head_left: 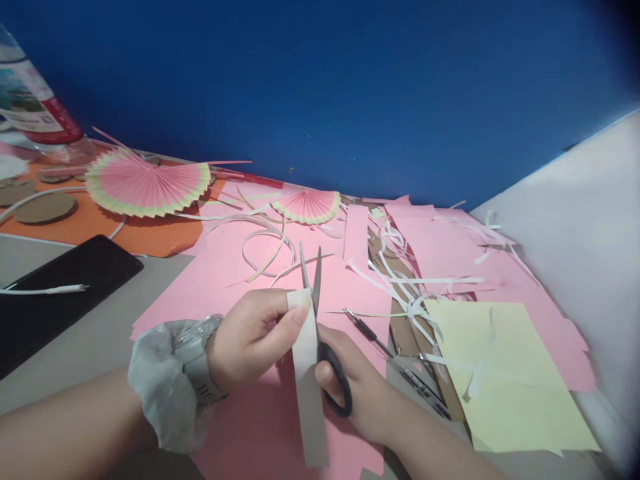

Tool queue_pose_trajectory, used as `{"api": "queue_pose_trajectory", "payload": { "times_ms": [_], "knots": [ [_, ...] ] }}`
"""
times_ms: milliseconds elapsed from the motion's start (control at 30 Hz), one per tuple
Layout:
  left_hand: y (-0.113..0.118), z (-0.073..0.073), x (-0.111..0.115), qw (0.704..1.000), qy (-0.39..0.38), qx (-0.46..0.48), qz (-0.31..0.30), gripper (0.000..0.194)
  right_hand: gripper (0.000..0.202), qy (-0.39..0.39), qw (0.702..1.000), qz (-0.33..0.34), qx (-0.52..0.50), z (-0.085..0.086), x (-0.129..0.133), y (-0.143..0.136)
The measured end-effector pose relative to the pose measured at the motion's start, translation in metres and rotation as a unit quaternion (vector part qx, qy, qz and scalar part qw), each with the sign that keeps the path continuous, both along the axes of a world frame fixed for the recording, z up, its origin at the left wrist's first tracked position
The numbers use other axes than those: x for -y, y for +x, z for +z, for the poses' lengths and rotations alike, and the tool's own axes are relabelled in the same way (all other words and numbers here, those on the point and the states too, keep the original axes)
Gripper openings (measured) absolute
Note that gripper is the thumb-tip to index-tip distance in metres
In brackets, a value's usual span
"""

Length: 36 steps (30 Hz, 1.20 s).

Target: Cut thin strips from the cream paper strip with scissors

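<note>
A narrow paper strip [307, 387] is pinched near its top edge between thumb and fingers of the left hand [250, 343], which is closed on it at about 6 o'clock in the view. The strip is held upright over the pink sheets [235, 273] on the counter [100, 333]. Scissors [320, 320] are gripped in the right hand [360, 393], fingers through the black loops, the blades slightly parted and set along the strip's right edge, pointing to 12 o'clock.

The strip is judged to be light, thin and floppy, easily creased or torn; it is best held close to the cut line so that it stays taut.

A pen [395, 363] lies at 4 o'clock beside a yellow sheet [510, 373]. White curled offcuts [410, 293] are scattered at 2 o'clock. Two pleated paper fans [145, 187] sit at 11 o'clock, and a black phone [55, 293] at 9 o'clock.
</note>
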<state>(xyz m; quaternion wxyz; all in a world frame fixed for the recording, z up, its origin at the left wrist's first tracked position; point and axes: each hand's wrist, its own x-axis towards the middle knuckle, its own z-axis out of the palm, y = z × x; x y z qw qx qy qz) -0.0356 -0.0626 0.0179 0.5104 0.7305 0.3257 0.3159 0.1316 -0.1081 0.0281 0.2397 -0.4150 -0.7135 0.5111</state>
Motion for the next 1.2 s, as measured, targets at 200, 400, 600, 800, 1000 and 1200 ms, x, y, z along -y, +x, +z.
{"api": "queue_pose_trajectory", "payload": {
  "times_ms": [200,400,600,800,1000,1200],
  "knots": [
    [-0.0001,0.0007,-0.0002,1.000,0.001,-0.006,-0.009,0.037,0.059,-0.009,1.000,0.007,-0.008,0.0010,-0.0012,-0.0003],
    [0.0003,0.0008,0.0003,1.000,-0.012,-0.002,-0.013,0.038,0.062,-0.024,0.999,0.001,-0.028,0.0014,-0.0028,-0.0014],
    [-0.0005,0.0020,0.0009,1.000,-0.013,-0.001,-0.020,0.039,0.064,-0.024,0.999,0.005,-0.043,0.0046,-0.0041,-0.0031],
    [-0.0002,0.0010,0.0007,1.000,-0.016,-0.004,-0.019,0.038,0.061,-0.036,0.997,0.006,-0.071,0.0045,-0.0032,-0.0034],
    [0.0005,0.0032,0.0000,1.000,-0.014,-0.004,-0.021,0.038,0.060,-0.040,0.997,0.009,-0.066,0.0032,-0.0037,-0.0028],
    [0.0007,0.0021,-0.0005,0.999,-0.024,0.000,-0.025,0.039,0.058,-0.043,0.997,-0.003,-0.066,0.0042,-0.0022,-0.0026]
  ]
}}
